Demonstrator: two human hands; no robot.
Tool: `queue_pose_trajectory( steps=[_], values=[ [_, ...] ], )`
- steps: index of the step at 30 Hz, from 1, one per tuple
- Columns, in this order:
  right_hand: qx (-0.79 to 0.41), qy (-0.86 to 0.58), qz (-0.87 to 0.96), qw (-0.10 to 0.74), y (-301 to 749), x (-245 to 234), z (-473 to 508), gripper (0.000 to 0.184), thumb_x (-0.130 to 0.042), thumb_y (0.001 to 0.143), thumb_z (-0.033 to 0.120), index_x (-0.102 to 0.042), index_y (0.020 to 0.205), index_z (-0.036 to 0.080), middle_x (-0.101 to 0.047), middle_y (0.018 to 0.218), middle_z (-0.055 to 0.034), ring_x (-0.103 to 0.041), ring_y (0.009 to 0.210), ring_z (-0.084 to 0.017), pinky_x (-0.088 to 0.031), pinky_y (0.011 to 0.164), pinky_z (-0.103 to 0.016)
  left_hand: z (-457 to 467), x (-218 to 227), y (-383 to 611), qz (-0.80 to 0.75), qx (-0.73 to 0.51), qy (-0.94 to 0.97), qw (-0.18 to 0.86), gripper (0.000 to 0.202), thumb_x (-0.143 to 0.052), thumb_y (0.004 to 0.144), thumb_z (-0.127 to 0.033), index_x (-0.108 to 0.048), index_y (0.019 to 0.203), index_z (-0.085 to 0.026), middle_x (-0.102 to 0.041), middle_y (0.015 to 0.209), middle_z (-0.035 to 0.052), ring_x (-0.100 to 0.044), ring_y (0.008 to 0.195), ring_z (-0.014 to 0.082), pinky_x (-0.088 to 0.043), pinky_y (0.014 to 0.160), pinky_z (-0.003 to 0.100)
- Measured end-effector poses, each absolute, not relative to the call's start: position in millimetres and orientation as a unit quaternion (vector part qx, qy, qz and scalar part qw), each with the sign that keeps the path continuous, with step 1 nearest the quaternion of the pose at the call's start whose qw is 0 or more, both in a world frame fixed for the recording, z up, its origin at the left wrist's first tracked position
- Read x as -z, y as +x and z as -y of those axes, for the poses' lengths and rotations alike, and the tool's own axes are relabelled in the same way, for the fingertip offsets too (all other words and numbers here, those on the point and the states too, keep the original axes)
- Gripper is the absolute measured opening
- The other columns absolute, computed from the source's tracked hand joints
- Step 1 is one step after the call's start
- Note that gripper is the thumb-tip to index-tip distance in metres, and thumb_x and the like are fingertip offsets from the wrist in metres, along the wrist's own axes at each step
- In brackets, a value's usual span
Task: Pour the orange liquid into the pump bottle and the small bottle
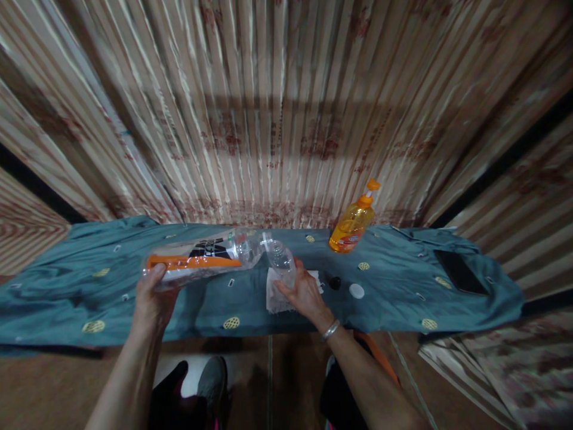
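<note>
My left hand [154, 292] is wrapped round the base end of a large clear plastic bottle [215, 254] with an orange, white and black label. The bottle lies nearly level in the air, its neck toward the right. My right hand [307, 292] is closed round a clear, rounded plastic vessel [281, 263], maybe a cup, whose mouth meets the bottle's neck. Whether liquid is passing between them I cannot tell. Below the right hand, a white cloth or tissue [275, 298] rests on the table. Just right of it lie a small black cap [335, 282] and a white round lid [357, 291].
An orange pump bottle [351, 230] of yellow liquid stands at the back, right of centre. A dark phone [461, 273] lies at the right. The narrow table wears a teal patterned cloth [201, 319]. Striped curtains [277, 119] close off the back and sides.
</note>
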State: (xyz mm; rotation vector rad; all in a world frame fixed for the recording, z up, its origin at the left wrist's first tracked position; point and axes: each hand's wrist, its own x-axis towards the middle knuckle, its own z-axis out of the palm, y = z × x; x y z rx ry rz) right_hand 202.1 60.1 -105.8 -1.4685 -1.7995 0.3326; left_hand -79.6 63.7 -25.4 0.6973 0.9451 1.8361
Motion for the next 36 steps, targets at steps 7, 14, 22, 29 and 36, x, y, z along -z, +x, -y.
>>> queue_pose_trajectory(
  steps=[7, 14, 22, 29, 36],
  values=[
    [-0.136, -0.578, 0.704, 0.39, 202, 104, -59, 0.065, -0.063, 0.08, 0.041, -0.037, 0.135, 0.016, -0.067, 0.117, -0.0153, -0.066, 0.105, -0.031, -0.055, 0.088, -0.046, -78, 13, -83, -0.379, -0.752, 0.302, 0.446, 0.038, -0.082, 0.049, -0.027, -0.064, 0.08, -0.015, -0.067, 0.073, 0.0003, -0.06, 0.064, 0.0137, -0.051, 0.066, 0.026],
    [-0.113, -0.58, 0.713, 0.378, 202, 104, -58, 0.065, -0.06, 0.081, 0.037, -0.037, 0.137, 0.013, -0.067, 0.117, -0.0162, -0.065, 0.108, -0.03, -0.054, 0.091, -0.043, -84, 16, -80, -0.365, -0.76, 0.305, 0.443, 0.036, -0.081, 0.049, -0.027, -0.063, 0.077, -0.014, -0.067, 0.073, -0.0018, -0.058, 0.062, 0.012, -0.05, 0.06, 0.023],
    [-0.091, -0.577, 0.721, 0.372, 204, 107, -56, 0.066, -0.059, 0.081, 0.037, -0.037, 0.139, 0.012, -0.067, 0.118, -0.0177, -0.066, 0.106, -0.031, -0.054, 0.091, -0.044, -78, 9, -76, -0.356, -0.773, 0.309, 0.424, 0.037, -0.081, 0.051, -0.026, -0.064, 0.082, -0.016, -0.069, 0.077, -0.001, -0.061, 0.072, 0.0145, -0.052, 0.071, 0.026],
    [-0.091, -0.57, 0.737, 0.353, 205, 105, -55, 0.068, -0.057, 0.085, 0.039, -0.034, 0.14, 0.008, -0.066, 0.117, -0.0202, -0.065, 0.108, -0.032, -0.052, 0.093, -0.044, -70, 3, -74, -0.354, -0.782, 0.31, 0.408, 0.034, -0.081, 0.049, -0.023, -0.064, 0.079, -0.017, -0.068, 0.076, -0.0016, -0.061, 0.071, 0.0132, -0.054, 0.074, 0.027],
    [-0.097, -0.571, 0.741, 0.341, 202, 101, -54, 0.066, -0.058, 0.086, 0.037, -0.035, 0.139, 0.005, -0.064, 0.12, -0.0221, -0.064, 0.109, -0.032, -0.052, 0.094, -0.042, -65, 4, -78, -0.349, -0.781, 0.322, 0.406, 0.031, -0.082, 0.05, -0.027, -0.066, 0.076, -0.017, -0.071, 0.081, 0.0004, -0.063, 0.076, 0.0143, -0.056, 0.072, 0.026]
  ],
)
